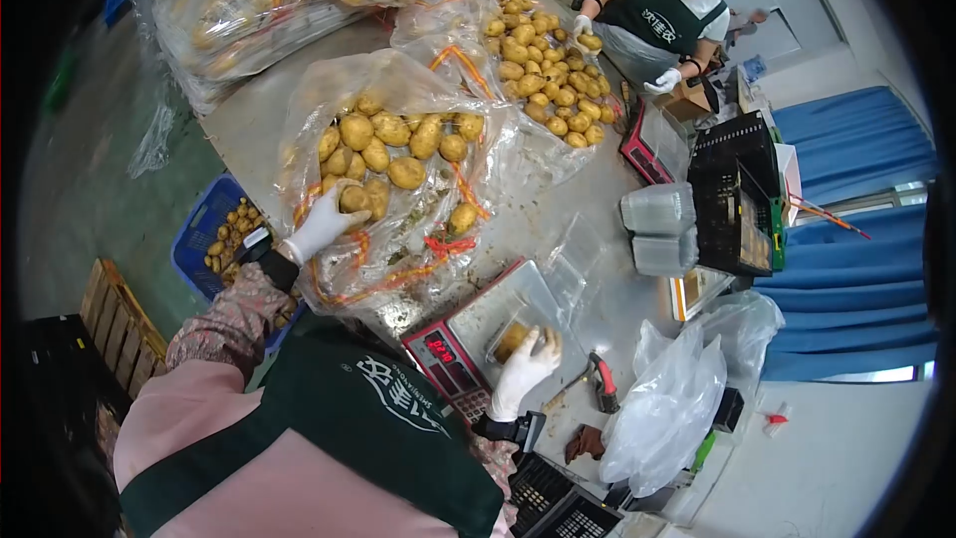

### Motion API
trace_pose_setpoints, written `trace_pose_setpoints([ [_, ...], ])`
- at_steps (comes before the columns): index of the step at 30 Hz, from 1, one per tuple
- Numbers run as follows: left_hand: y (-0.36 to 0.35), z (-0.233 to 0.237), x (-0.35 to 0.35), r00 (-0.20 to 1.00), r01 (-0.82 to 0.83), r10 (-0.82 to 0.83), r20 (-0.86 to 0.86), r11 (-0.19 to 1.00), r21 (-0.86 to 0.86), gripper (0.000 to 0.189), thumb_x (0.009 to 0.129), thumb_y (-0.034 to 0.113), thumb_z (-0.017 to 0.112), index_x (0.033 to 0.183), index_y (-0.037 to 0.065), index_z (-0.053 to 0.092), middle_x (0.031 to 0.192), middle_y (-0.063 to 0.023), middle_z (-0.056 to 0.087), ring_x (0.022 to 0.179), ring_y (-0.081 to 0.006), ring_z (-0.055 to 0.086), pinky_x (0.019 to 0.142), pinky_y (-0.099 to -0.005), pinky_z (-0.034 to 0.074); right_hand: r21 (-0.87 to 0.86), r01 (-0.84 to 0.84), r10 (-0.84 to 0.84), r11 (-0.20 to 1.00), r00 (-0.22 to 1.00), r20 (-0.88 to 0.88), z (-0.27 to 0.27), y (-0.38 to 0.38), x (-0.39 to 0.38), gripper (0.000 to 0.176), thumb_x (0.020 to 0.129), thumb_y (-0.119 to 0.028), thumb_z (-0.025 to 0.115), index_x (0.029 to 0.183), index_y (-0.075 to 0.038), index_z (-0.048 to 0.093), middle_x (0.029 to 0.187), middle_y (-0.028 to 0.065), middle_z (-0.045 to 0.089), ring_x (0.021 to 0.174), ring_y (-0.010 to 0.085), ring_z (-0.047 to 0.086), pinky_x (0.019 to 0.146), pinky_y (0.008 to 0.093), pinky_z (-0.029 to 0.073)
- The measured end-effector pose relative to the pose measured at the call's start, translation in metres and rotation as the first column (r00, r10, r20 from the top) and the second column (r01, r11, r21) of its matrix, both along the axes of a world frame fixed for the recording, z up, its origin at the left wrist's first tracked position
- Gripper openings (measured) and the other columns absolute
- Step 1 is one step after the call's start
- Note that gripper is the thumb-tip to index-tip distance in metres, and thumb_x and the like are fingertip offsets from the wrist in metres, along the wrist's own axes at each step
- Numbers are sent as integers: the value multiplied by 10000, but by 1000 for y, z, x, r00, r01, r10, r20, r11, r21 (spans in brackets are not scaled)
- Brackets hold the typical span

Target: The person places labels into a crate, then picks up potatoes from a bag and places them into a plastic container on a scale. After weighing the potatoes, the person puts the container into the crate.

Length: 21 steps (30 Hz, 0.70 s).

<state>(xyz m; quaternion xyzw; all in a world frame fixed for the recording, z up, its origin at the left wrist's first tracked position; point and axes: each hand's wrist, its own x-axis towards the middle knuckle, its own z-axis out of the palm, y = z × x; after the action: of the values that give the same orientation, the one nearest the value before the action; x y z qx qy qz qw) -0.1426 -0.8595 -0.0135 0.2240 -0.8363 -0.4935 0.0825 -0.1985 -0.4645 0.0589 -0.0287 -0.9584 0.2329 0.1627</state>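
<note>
Right hand: the gloved right hand [525, 364] lies at the near edge of the bench [588, 199]. Its fingers curl over the rim of a clear tub [508, 341]. I cannot tell whether they pinch it.
Clear tub: sits on the scale [460, 331] and holds a few potatoes.
Scale: red-edged, at the bench's near edge, with its display facing the person.
Left hand: the gloved left hand [321, 226] reaches into the open bag [398, 90] at the bench's left edge, fingers closed around a potato [355, 198].
Blue crate: the blue crate [199, 224] stands on the floor just left of the bench, holding small potatoes.
Empty tubs: a stack of empty tubs [657, 209] stands towards the right edge.
Co-worker: another person [662, 10] stands at the far end, gloved hands beside a second spread of potatoes [543, 60].
</note>
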Motion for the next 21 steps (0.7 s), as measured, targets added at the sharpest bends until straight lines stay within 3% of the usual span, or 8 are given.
trace_pose_setpoints([
  [2,3,0,12,984,-16,77,-163,937,348,528,877,247,676,1318,36,476,1166,-101,627,1048,-240,624,840,-356,521,-197,-101,78,975,990,-118,22,-15,2,296,921,-179,598,1133,25,627,1207,215,592,1186,361,500,1036,450,363],
  [4,16,38,28,983,38,163,-84,267,963,437,935,255,617,1301,50,496,1165,-55,618,1065,-184,613,882,-323,517,-189,-164,149,968,985,-89,34,-31,2,275,940,-163,577,1138,21,626,1201,185,612,1158,308,543,1016,415,395],
  [5,27,67,28,948,213,198,-249,186,959,366,967,222,555,1289,53,509,1160,-60,620,1072,-162,609,908,-326,512,-348,-238,252,907,968,-4,36,-44,4,280,948,-172,575,1146,20,624,1183,166,628,1124,280,567,992,388,417],
  [10,57,37,20,940,87,292,-178,299,950,277,998,291,489,1135,62,560,1044,-59,641,929,-135,625,781,-268,524,-686,-309,659,658,677,327,46,-106,17,331,999,-228,528,1201,22,605,1132,139,666,1014,203,621,906,308,476],
  [12,68,38,21,902,206,246,-356,480,853,246,995,207,488,1071,22,631,1074,-41,653,965,-119,600,844,-274,493,-934,94,795,345,499,344,32,-123,22,403,1017,-301,472,1207,34,592,1115,156,662,978,215,631,881,302,482],
  [16,87,54,21,953,118,156,-260,598,793,249,998,246,506,986,30,631,991,-59,660,932,-132,618,829,-277,501,-836,540,954,95,190,232,29,-140,23,437,1025,-346,444,1290,-6,519,1116,121,660,987,227,655,842,316,530],
  [18,113,64,29,974,83,78,-215,753,652,208,987,187,537,1028,11,639,994,-64,669,947,-136,618,872,-279,486,-807,589,936,49,255,243,26,-146,29,471,1020,-372,447,1321,-11,477,1112,120,654,985,221,652,827,331,541],
  [21,115,74,29,975,161,10,-223,658,736,216,974,152,562,1091,-11,641,1037,-70,678,970,-139,618,902,-278,472,-891,437,872,124,380,308,29,-138,34,461,1022,-388,435,1260,-6,538,1090,111,649,951,207,653,816,334,544],
])
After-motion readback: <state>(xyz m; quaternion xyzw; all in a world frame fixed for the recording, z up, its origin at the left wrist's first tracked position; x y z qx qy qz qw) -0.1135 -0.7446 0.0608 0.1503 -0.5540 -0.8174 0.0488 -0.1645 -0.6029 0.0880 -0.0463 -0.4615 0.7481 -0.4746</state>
